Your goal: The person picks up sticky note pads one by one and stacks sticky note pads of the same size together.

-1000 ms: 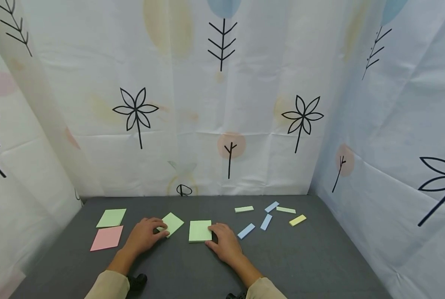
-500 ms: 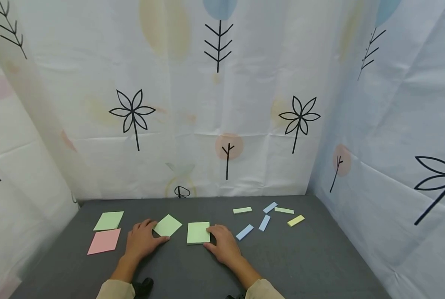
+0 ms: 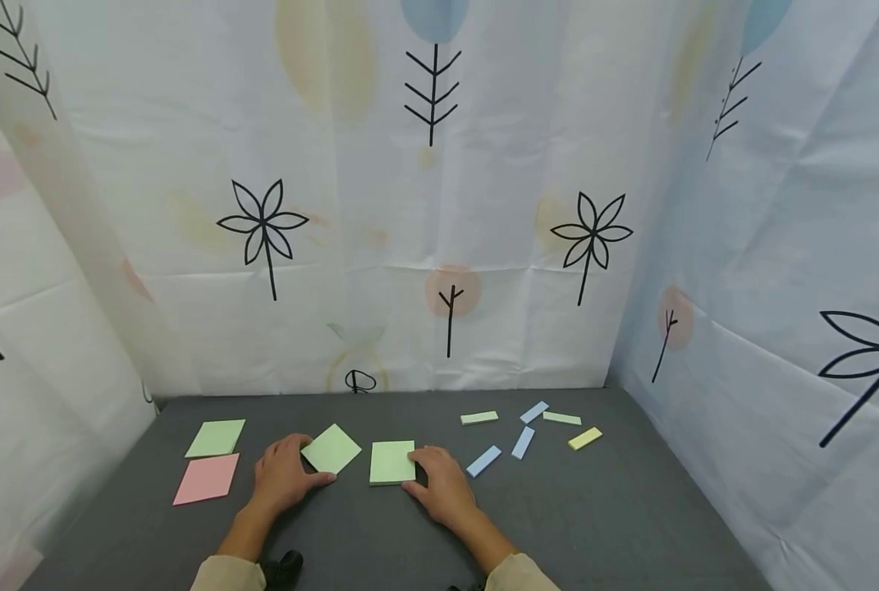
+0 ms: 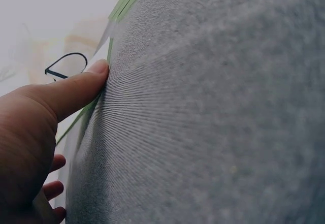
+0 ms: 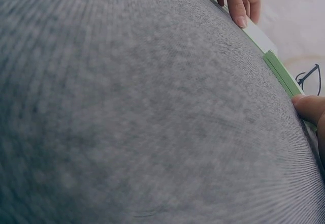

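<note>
Plainly, neither of the two green squares between the hands has a longer side. The turned green square [image 3: 331,449] lies cornerwise on the grey table [image 3: 380,542], one corner aimed back at the person and the opposite one toward the patterned cloth [image 3: 380,205]. Just to its right, with a gap between them, the straight green square [image 3: 391,462] sits with its sides lined up with the table, its near side facing the person; both wrist views show layers along its edge.

The left hand [image 3: 280,474] comes in on a forearm slanting up from the lower left, back of the hand uppermost. Its thumb meets the near corner of the turned square and its forefinger the left corner, so thumb and finger stand apart, holding the side between them. Mirroring it, the right hand [image 3: 442,486] slants in from the lower right, thumb and forefinger spread along the right side of the straight square and gripping it there.

Left of the left hand lie a pink square [image 3: 206,478] and, beyond it, another green square [image 3: 215,438].
</note>
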Tool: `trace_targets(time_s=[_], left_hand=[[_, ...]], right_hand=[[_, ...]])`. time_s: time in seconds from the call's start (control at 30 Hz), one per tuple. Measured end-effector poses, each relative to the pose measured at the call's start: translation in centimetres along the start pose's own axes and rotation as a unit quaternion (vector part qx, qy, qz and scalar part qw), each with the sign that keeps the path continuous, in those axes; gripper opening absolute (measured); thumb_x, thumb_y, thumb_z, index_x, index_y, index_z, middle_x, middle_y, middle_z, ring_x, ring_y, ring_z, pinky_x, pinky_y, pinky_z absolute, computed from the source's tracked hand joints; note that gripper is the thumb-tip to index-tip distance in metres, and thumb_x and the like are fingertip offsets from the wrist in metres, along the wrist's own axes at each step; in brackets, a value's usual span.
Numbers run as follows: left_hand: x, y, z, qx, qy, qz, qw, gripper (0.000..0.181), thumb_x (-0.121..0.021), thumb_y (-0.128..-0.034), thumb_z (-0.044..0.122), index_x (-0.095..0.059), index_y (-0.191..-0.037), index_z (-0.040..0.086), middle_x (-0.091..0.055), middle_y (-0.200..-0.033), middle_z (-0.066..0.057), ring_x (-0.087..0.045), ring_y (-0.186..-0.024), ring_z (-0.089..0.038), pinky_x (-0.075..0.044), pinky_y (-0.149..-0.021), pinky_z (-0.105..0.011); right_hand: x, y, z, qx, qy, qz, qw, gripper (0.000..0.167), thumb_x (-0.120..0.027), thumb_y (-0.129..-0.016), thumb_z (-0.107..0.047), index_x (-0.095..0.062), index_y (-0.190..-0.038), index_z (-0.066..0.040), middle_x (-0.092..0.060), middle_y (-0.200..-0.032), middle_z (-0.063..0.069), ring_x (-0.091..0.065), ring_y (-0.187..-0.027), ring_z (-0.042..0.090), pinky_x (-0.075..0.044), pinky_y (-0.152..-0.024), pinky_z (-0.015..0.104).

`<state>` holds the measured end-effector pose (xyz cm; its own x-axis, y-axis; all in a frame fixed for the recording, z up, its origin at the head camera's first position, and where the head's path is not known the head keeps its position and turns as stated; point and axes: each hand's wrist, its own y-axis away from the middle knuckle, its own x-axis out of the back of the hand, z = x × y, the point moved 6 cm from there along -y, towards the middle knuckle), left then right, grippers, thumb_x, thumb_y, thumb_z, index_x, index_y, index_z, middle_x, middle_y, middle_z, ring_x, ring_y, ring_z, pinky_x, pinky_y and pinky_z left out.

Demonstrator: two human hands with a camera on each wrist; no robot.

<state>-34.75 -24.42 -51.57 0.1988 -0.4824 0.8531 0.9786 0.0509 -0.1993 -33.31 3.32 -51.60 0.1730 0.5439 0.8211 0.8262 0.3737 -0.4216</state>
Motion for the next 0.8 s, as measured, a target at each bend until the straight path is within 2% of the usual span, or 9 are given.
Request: trace_targets(time_s=[0.27,0.53,0.8], left_hand=[[-0.17,0.06,0.0,-0.006,0.034,0.008,0.9994,0.084,-0.087,-0.0681,0.04,-0.048,-0.131,0.0,-0.049,-0.132,-0.023,-0.035,-0.125,-0.048,-0.023,-0.096,-0.067],[-0.07,0.0,0.06,-0.022,0.045,0.019,0.9986,0.08,-0.087,-0.0698,0.035,-0.048,-0.131,0.001,-0.049,-0.133,-0.022,-0.036,-0.125,-0.048,-0.025,-0.096,-0.067],[0.2,0.01,0.38,-0.037,0.048,0.05,0.9969,0.073,-0.088,-0.0693,0.022,-0.051,-0.128,0.0,-0.053,-0.128,-0.022,-0.043,-0.121,-0.046,-0.031,-0.094,-0.065]], right_hand=[[0.03,0.09,-0.05,-0.003,-0.003,0.005,1.0,0.043,-0.075,-0.085,-0.031,-0.066,-0.122,-0.01,-0.064,-0.121,0.004,-0.053,-0.12,0.026,-0.042,-0.098,0.044],[-0.14,-0.12,0.16,-0.014,-0.003,-0.007,0.9999,0.044,-0.076,-0.085,-0.031,-0.066,-0.122,-0.011,-0.064,-0.123,0.004,-0.053,-0.121,0.026,-0.042,-0.099,0.044],[-0.13,-0.08,0.1,-0.014,-0.001,-0.005,0.9999,0.044,-0.076,-0.085,-0.032,-0.066,-0.122,-0.012,-0.063,-0.123,0.004,-0.053,-0.121,0.025,-0.042,-0.099,0.043]])
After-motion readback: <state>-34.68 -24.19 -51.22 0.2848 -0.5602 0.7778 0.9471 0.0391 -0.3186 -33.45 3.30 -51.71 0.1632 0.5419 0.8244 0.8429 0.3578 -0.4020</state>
